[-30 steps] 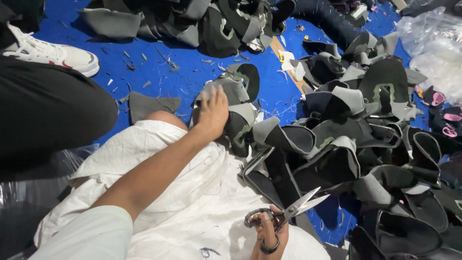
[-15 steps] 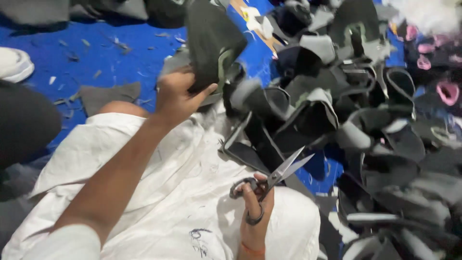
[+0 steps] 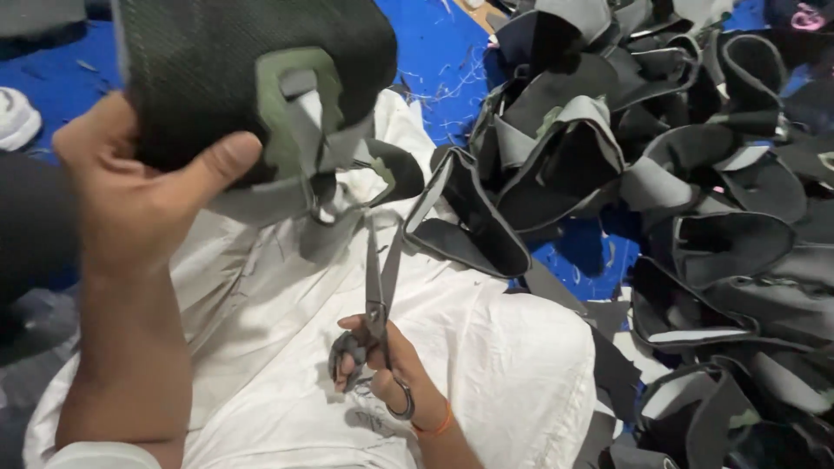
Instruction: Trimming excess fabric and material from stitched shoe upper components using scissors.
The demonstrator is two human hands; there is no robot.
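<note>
My left hand grips a black mesh shoe upper with an olive-green and grey trim, lifted close to the camera at the upper left. My right hand holds a pair of dark scissors by the handles. The blades point up, slightly apart, with their tips touching the grey lower edge of the held piece. Both hands are above my lap, which is covered by a white sack cloth.
A big heap of black and grey shoe uppers fills the right side, on a blue floor sheet strewn with thread scraps. One loose upper lies at the cloth's edge. A white shoe shows at far left.
My left hand has picked a shoe upper off the pile and raised it toward the camera. My right hand has swung the scissors from pointing right to pointing up at the piece.
</note>
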